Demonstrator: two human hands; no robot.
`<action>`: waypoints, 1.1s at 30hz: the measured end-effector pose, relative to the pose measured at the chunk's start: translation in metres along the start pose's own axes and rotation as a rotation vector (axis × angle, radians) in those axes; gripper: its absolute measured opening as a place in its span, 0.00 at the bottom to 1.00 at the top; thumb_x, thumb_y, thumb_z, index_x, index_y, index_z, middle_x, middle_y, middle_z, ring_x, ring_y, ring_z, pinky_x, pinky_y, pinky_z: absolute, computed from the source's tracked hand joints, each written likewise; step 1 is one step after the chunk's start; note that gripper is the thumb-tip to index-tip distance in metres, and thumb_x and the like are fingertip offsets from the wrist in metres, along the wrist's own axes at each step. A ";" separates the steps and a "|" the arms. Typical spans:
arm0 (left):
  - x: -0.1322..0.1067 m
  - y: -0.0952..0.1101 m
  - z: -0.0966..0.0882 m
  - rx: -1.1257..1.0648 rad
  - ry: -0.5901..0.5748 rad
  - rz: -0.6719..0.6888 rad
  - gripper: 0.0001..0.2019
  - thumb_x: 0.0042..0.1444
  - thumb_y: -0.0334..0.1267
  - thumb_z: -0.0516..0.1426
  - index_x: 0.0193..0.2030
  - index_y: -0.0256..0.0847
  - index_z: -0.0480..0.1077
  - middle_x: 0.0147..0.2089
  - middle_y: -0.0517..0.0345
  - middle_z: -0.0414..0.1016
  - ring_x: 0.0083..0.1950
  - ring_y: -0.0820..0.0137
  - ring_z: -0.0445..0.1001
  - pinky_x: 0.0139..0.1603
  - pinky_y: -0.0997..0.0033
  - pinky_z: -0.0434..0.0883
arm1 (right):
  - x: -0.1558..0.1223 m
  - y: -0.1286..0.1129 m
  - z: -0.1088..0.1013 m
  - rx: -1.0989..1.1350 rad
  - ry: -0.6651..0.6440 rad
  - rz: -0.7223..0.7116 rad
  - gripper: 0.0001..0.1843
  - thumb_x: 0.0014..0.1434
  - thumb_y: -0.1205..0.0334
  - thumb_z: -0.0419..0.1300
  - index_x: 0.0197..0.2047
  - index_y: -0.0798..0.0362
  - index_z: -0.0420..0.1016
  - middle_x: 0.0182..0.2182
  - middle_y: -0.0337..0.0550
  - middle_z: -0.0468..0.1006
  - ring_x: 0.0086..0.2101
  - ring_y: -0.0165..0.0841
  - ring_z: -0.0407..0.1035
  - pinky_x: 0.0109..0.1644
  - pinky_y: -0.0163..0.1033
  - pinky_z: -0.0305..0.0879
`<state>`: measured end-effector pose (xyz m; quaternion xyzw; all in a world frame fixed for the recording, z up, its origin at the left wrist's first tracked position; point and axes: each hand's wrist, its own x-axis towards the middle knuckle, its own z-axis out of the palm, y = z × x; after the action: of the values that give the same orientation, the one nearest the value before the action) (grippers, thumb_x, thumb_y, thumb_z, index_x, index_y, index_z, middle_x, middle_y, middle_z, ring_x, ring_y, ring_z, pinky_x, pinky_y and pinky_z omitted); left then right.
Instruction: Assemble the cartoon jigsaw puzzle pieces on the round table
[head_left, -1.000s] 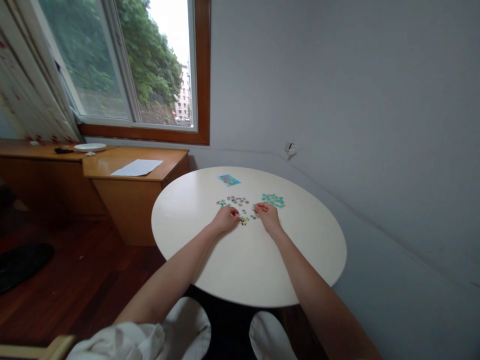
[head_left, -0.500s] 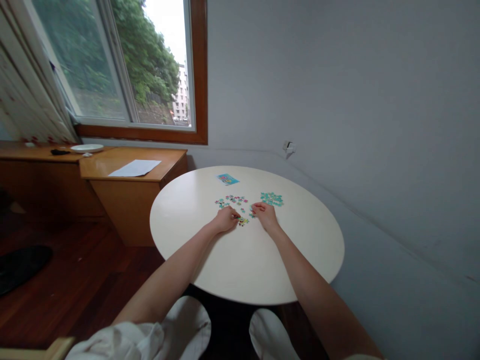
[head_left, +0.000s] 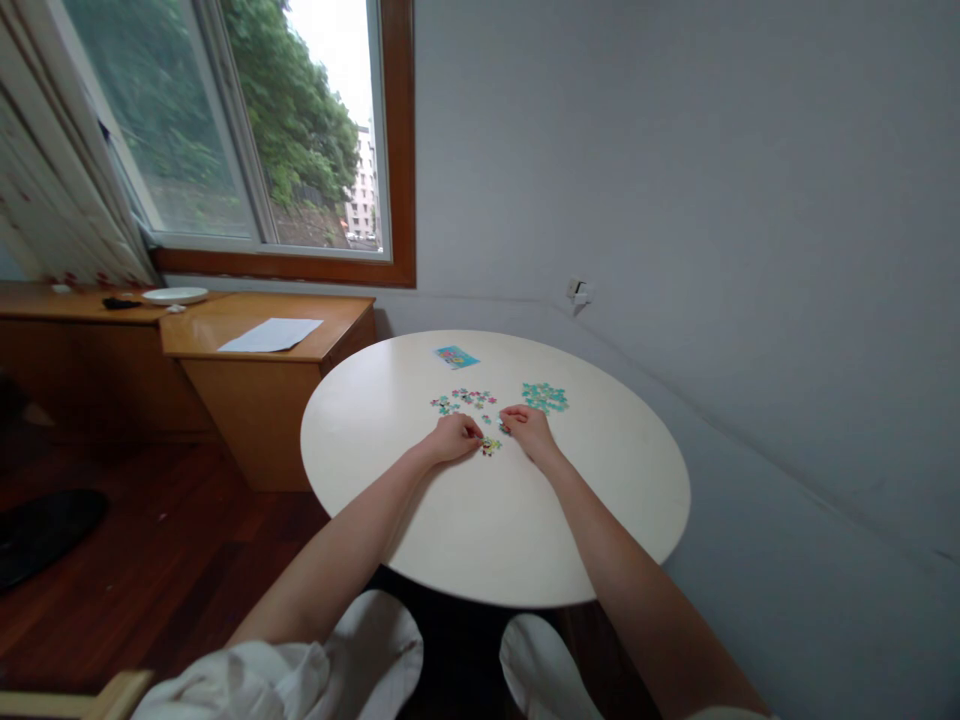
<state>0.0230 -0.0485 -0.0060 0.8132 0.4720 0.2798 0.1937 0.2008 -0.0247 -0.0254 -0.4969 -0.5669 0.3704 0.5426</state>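
My left hand [head_left: 456,438] rests low over the white round table, its fingers pinched at the left edge of a small yellow-green cluster of jigsaw pieces [head_left: 491,447]. Just to the right, my right hand [head_left: 529,431] has thumb and fingers closed on a small jigsaw piece [head_left: 505,428], mostly covered by the fingertips. Loose multicoloured jigsaw pieces [head_left: 474,398] lie beyond my left hand. One lone piece [head_left: 487,419] sits between the hands. Past my right hand is a pile of turquoise jigsaw pieces [head_left: 545,397].
A blue picture card [head_left: 456,357] lies toward the far side of the round table [head_left: 495,540]. To the left stands a wooden desk [head_left: 247,390] bearing a white sheet of paper [head_left: 271,335] and a white plate [head_left: 175,296]. A wall is at the right.
The yellow-green cluster has shifted slightly right and toward me, with my left fingertips still at its left edge. My right hand has barely moved.
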 end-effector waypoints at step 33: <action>0.013 -0.022 -0.019 -0.529 0.672 -0.352 0.14 0.48 0.39 0.53 0.14 0.39 0.59 0.15 0.65 0.58 0.22 0.75 0.58 0.26 0.74 0.55 | 0.008 0.002 -0.010 0.049 0.167 -0.014 0.16 0.37 0.50 0.64 0.26 0.54 0.72 0.20 0.39 0.74 0.23 0.30 0.66 0.28 0.36 0.64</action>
<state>0.0020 -0.0254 -0.0005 0.5076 0.5521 0.6014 0.2753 0.2119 -0.0177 -0.0238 -0.5088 -0.5138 0.3376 0.6026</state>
